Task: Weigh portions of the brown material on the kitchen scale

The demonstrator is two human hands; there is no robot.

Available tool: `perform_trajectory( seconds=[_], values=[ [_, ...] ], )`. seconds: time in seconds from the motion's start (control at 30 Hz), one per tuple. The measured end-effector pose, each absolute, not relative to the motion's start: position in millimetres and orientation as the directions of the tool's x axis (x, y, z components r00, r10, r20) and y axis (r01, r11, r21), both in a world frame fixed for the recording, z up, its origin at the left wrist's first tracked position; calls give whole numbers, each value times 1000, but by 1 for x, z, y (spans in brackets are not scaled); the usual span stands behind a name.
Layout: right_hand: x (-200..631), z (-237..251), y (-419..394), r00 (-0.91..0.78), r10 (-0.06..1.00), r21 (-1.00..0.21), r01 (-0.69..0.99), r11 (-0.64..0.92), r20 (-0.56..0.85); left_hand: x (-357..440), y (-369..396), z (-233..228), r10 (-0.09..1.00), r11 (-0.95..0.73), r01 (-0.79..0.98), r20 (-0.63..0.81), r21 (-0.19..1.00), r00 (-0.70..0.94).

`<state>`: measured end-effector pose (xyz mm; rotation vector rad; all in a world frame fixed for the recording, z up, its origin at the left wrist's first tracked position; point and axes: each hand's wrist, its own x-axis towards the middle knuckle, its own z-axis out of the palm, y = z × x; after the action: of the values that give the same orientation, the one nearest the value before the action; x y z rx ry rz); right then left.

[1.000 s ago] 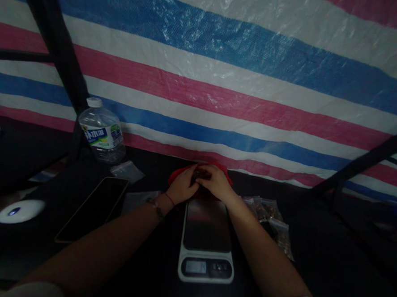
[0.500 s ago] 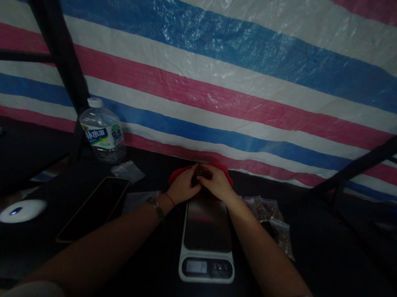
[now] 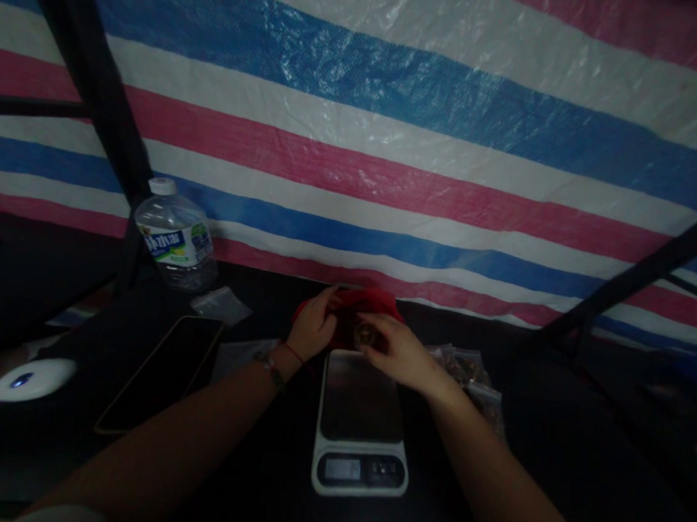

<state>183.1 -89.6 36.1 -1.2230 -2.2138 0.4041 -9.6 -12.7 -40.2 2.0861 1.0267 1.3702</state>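
Pinching a small brownish lump [image 3: 366, 334] between thumb and fingertips, the right hand [image 3: 399, 355] hovered just past the far edge of the kitchen scale [image 3: 362, 419]. The left hand [image 3: 314, 330] gripped the rim of the red bag [image 3: 375, 302], fingers curled closed on it.

Both forearms are bare all the way down from the elbows, with just a sliver of white short sleeve showing at the bottom edge on the left arm. The left hand [image 3: 314, 327] has a thin red string tied round the wrist, plus a second bracelet right behind it that looks beaded, kinda greenish, hard to tell in this dim light. The right hand [image 3: 399, 353] has nothing on it, no rings or watch that I can make out.
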Motion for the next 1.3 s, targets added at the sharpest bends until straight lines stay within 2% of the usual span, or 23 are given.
perform_trajectory(
  seconds=[0.2, 0.37, 0.53, 0.63, 0.73, 1.0, 1.3],
  values=[
    [187, 17, -130, -498, 838, -519, 667, 535, 223, -11, -13, -39, 795, -605, 333, 576, 724, 192],
    [197, 10, -134, -505, 806, -526, 616, 586, 308, -15, -14, -35, 785, -608, 456, 580, 650, 219],
    [220, -3, -119, -233, 849, -541, 684, 489, 474, -13, -15, -32, 778, -624, 636, 443, 455, 446],
    [234, -12, -108, -89, 873, -555, 740, 380, 480, -12, -16, -31, 772, -634, 686, 350, 356, 531],
    [243, -18, -101, -34, 893, -578, 751, 319, 449, -13, -16, -30, 761, -644, 707, 341, 291, 552],
    [249, -25, -95, -67, 895, -541, 776, 324, 440, -14, -14, -29, 671, -739, 648, 290, 187, 682],
    [248, -27, -95, -153, 902, -513, 778, 362, 405, -9, -25, -17, 700, -704, 688, 338, 177, 629]
  ],
)
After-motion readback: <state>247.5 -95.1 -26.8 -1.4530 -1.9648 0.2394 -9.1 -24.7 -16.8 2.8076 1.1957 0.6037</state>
